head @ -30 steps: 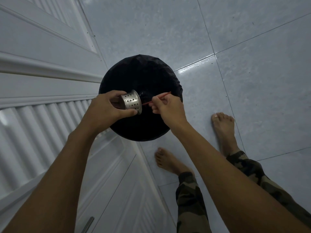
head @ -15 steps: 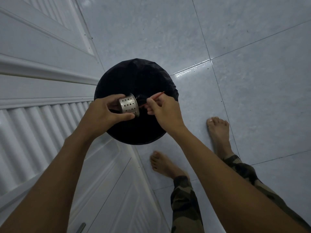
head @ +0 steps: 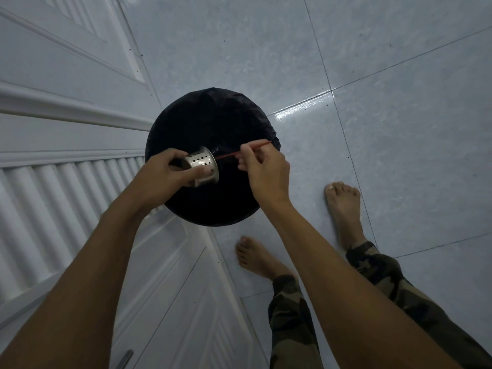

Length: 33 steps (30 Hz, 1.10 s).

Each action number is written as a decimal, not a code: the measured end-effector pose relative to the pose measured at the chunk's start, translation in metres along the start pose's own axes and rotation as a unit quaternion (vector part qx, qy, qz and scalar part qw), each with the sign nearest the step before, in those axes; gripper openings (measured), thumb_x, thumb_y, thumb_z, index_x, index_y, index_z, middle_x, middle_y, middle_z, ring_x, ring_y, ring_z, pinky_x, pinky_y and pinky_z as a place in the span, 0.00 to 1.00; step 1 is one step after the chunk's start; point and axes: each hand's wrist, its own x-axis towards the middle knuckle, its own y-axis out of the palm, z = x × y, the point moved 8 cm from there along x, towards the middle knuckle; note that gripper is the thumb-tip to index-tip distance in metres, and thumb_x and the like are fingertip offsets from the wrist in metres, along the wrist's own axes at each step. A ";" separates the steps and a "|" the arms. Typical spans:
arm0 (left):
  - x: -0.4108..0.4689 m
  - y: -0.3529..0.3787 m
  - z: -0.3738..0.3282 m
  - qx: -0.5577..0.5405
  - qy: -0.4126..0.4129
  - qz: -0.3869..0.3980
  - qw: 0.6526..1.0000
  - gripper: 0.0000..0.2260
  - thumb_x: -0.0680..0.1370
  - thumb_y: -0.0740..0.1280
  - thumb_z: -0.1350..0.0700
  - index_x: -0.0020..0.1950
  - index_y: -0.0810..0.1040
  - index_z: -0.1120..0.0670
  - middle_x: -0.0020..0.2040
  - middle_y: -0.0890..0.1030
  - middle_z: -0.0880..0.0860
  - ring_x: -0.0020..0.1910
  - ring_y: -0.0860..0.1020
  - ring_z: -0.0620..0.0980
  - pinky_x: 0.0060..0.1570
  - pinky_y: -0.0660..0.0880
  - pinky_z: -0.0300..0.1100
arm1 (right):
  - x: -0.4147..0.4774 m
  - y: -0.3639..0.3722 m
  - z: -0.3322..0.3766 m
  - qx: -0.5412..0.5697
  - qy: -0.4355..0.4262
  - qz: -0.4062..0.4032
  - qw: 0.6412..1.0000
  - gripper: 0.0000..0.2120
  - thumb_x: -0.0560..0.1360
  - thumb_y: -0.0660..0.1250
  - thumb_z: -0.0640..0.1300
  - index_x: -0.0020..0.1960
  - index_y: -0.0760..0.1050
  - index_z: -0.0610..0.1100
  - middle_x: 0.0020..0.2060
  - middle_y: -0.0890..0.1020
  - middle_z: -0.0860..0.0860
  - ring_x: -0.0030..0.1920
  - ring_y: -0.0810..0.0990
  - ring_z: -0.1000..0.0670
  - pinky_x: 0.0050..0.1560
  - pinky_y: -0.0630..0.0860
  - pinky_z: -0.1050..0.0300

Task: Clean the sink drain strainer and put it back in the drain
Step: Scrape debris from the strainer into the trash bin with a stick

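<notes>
A perforated metal drain strainer (head: 201,165) is tipped on its side over a round bin lined with a black bag (head: 213,123). My left hand (head: 162,177) grips the strainer by its cup, rim facing right. My right hand (head: 262,169) pinches a thin red stick (head: 226,156) whose left end points at the strainer's mouth and whose right end juts out past my fingers. The inside of the strainer is hidden from me.
White panelled and louvred cabinet doors (head: 66,161) run along the left, close against the bin. Pale glossy floor tiles (head: 372,102) spread to the right. My two bare feet (head: 343,206) stand just below and right of the bin.
My right hand has drawn back to the right, so more of the red stick shows between it and the strainer. The strainer stays held over the bin.
</notes>
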 end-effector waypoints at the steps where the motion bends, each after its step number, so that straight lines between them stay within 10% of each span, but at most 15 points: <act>1: 0.000 0.000 0.001 -0.003 -0.001 -0.006 1.000 0.25 0.72 0.77 0.40 0.64 0.78 0.48 0.53 0.87 0.49 0.48 0.87 0.48 0.55 0.81 0.47 | -0.001 0.005 -0.002 0.015 0.007 0.030 0.999 0.07 0.82 0.68 0.45 0.51 0.81 0.42 0.39 0.86 0.54 0.41 0.86 0.57 0.45 0.82 0.66; 9: -0.008 0.006 0.009 -0.029 -0.007 0.004 1.000 0.18 0.68 0.77 0.38 0.54 0.79 0.39 0.49 0.87 0.47 0.44 0.87 0.44 0.53 0.81 0.46 | -0.008 0.011 -0.003 -0.039 -0.011 0.057 0.998 0.07 0.82 0.67 0.45 0.51 0.82 0.43 0.38 0.85 0.54 0.36 0.84 0.57 0.39 0.79 0.69; 33: -0.011 0.007 0.018 -0.043 0.000 -0.016 0.999 0.23 0.72 0.77 0.40 0.65 0.79 0.45 0.54 0.87 0.48 0.51 0.86 0.48 0.61 0.81 0.55 | -0.003 0.015 0.003 -0.058 -0.006 0.063 0.996 0.07 0.83 0.66 0.46 0.53 0.79 0.43 0.42 0.86 0.52 0.31 0.83 0.56 0.28 0.78 0.64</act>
